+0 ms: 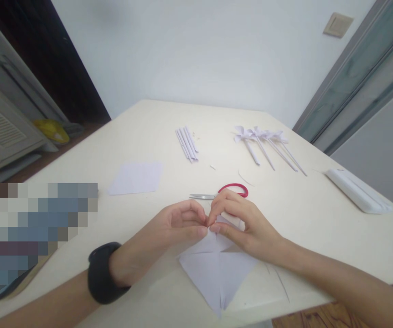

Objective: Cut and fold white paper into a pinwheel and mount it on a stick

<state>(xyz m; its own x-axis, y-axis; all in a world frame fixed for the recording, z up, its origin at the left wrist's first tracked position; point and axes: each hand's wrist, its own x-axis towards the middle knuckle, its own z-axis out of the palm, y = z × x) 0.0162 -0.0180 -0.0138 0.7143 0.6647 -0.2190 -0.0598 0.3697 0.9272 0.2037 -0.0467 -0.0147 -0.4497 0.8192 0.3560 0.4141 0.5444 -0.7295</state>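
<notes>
Pinch at far part of slit paper sheet [199,273], both hands in
Grip: left hand [172,223] and right hand [251,221] each closed on paper sheet, fingertips meeting; exact fold hidden. Sheet on counter [306,209], near side, scissors [203,197] just beyond. Likely fine paper shaping; calls for light, steady fingertip pressure, no tearing along slits.

- Cut white square paper [201,273]: on the cream table [295,214], between the left grip [179,225] and right grip [246,221], extending nearer the person
- Red-handled metal scissors [203,197]: just beyond the grips
- Flat white paper sheet [136,177]: beyond, leftward
- Rolled white paper tubes [187,145]: farther beyond
- White paper pinwheels [256,133]: beyond, rightward
</notes>
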